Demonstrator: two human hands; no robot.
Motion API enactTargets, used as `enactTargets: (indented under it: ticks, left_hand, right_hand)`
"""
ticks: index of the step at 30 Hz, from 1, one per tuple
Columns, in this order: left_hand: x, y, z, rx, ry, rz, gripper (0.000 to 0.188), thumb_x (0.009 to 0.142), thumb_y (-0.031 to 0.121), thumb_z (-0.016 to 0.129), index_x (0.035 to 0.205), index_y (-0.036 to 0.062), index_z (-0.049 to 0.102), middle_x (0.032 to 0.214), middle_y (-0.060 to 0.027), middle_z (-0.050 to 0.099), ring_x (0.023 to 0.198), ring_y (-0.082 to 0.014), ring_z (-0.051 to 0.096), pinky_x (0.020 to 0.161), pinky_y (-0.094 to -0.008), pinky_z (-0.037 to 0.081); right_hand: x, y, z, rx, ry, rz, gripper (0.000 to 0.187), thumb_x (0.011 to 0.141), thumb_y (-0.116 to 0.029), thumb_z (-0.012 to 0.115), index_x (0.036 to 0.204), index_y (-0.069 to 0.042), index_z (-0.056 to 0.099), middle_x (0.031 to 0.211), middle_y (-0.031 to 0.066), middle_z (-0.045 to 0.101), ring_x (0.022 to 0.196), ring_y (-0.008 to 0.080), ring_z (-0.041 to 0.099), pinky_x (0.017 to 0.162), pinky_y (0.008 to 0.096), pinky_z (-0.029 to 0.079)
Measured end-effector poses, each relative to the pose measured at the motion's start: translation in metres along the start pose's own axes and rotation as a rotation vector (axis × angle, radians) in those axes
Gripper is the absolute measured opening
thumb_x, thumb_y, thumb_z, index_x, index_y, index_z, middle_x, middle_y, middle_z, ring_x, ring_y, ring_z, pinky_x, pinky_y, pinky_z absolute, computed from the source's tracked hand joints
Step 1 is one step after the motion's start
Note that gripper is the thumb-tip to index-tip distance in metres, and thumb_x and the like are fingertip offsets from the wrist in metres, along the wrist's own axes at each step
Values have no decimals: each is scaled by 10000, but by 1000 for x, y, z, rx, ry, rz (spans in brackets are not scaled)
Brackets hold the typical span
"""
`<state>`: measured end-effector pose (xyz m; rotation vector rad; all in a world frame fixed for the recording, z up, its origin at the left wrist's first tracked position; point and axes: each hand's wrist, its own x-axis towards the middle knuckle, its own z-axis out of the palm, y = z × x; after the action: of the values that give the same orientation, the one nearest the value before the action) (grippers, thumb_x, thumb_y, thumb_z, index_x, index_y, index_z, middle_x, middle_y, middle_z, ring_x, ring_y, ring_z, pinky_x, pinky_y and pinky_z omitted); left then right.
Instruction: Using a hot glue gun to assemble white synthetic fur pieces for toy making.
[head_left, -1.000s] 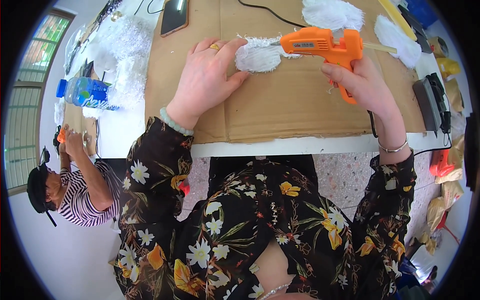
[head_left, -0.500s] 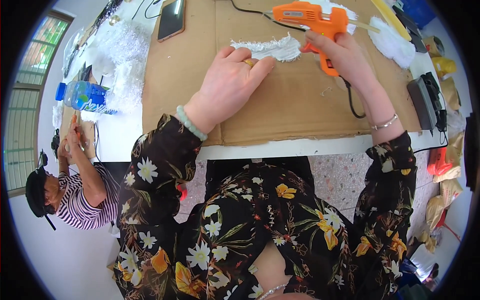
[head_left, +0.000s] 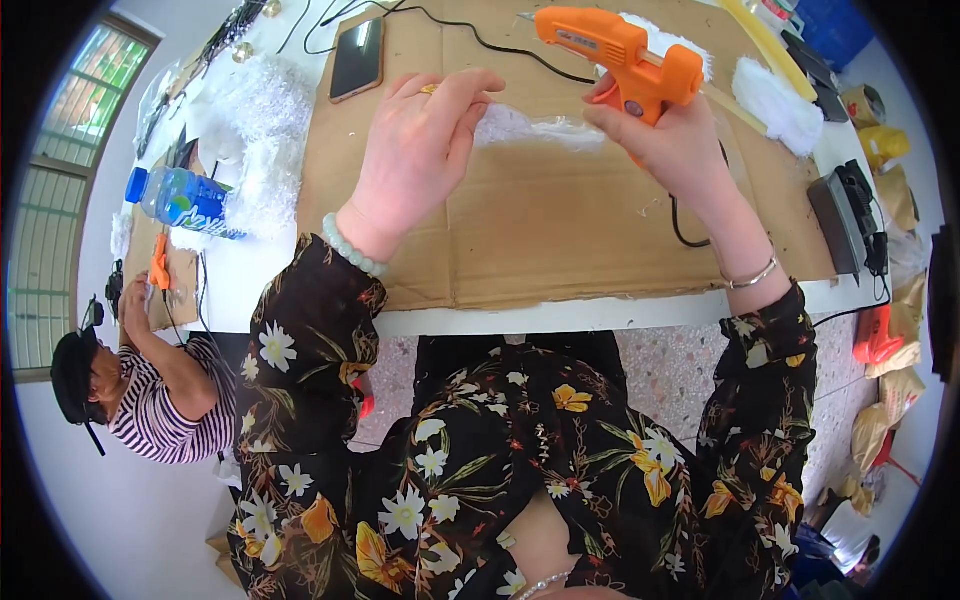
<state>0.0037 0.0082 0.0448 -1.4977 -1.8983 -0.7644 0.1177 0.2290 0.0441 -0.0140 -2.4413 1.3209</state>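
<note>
An orange hot glue gun [head_left: 600, 42] is gripped in my right hand [head_left: 682, 148]. Its nozzle points to the upper left, raised over the cardboard. A strip of white fringed fabric [head_left: 560, 132], blurred, lies below the gun, apart from the nozzle. Its left end meets the bent fingers of my left hand [head_left: 415, 150], which are closed on it; the exact pinch is partly hidden by the hand itself. A pale glue stick [head_left: 730, 108] sticks out behind the gun.
Brown cardboard [head_left: 560, 230] covers the white table. A phone [head_left: 357, 60], a blue-labelled bottle [head_left: 185, 200] and white fluffy material [head_left: 260, 120] lie left. At right are a white fluffy piece [head_left: 775, 105] and a dark grey device [head_left: 840, 220]. Another person [head_left: 165, 390] works at far left.
My left hand has moved left, drawing its end of the fabric strip along. My right hand has shifted slightly down, and the glue gun has tilted, its nozzle moving left.
</note>
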Motion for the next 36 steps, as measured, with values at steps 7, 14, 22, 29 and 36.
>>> enactTargets:
  ticks: [7, 14, 22, 29, 36]
  left_hand:
    - [0, 14, 0, -314, 12, -379, 234, 811, -30, 576, 1028, 54, 560, 698, -96, 640, 646, -259, 617, 646, -338, 479]
    - [-2, 14, 6, -602, -9, -642, 237, 805, -4, 602, 1032, 45, 556, 707, -112, 653, 619, -215, 602, 594, -303, 455]
    - [-9, 18, 10, -374, -147, -589, 191, 846, 26, 533, 1030, 57, 574, 681, -125, 626, 611, -253, 593, 602, -337, 460]
    - [-18, 0, 16, -430, -128, -810, 152, 852, 34, 520, 979, 62, 599, 633, -82, 594, 536, -182, 528, 561, -320, 434]
    - [-20, -2, 11, -619, -22, -946, 205, 833, 62, 604, 1038, 57, 595, 621, -29, 574, 558, -79, 486, 523, -263, 400]
  right_hand:
    - [1, -23, 40, -31, 89, -105, 313, 777, -226, 731, 1008, -54, 609, 822, 7, 618, 749, 81, 554, 700, 246, 465]
    - [9, -19, 49, -13, 69, -35, 244, 792, -206, 670, 969, -58, 593, 762, 11, 598, 690, 93, 551, 652, 254, 463]
    - [21, 4, 42, 160, 81, -32, 243, 779, -167, 703, 949, -33, 592, 766, 2, 598, 639, 89, 539, 620, 237, 452]
    - [3, -3, 39, 139, -76, 25, 262, 765, -160, 731, 942, -51, 571, 748, -5, 560, 626, 68, 514, 577, 233, 426]
    - [2, 6, 43, 166, -26, 92, 230, 753, -107, 699, 929, -53, 560, 735, -8, 545, 617, 69, 512, 567, 241, 434]
